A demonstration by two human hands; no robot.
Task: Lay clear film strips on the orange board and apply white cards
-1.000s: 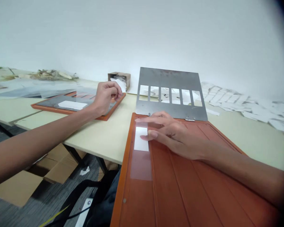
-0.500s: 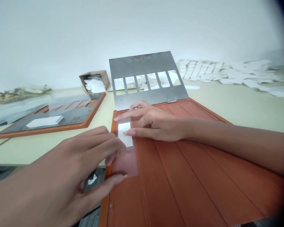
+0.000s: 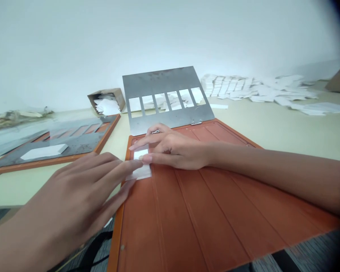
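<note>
A small white card (image 3: 141, 153) lies at the upper left corner of a reddish-brown grooved board (image 3: 187, 211), on a strip of clear film. The film's near end (image 3: 143, 173) is folded up over the card's lower part. My left hand (image 3: 85, 192) is at that fold, thumb at its lower edge and index finger on top, pinching the film. From the right, my right hand (image 3: 175, 149) rests flat with fingers apart. Its thumb presses the card and its index finger touches the film near the board's top edge.
A grey metal plate with several rectangular windows (image 3: 164, 77) stands hinged up at the board's far edge. On the left lies a second framed board (image 3: 85, 151) with a white card stack (image 3: 45, 151). Behind are a cardboard box of paper (image 3: 117, 99) and piled white cards (image 3: 229, 85).
My left hand has brought the film's near end up over the card's lower part. My right hand keeps its place on the card. The view has shifted slightly.
</note>
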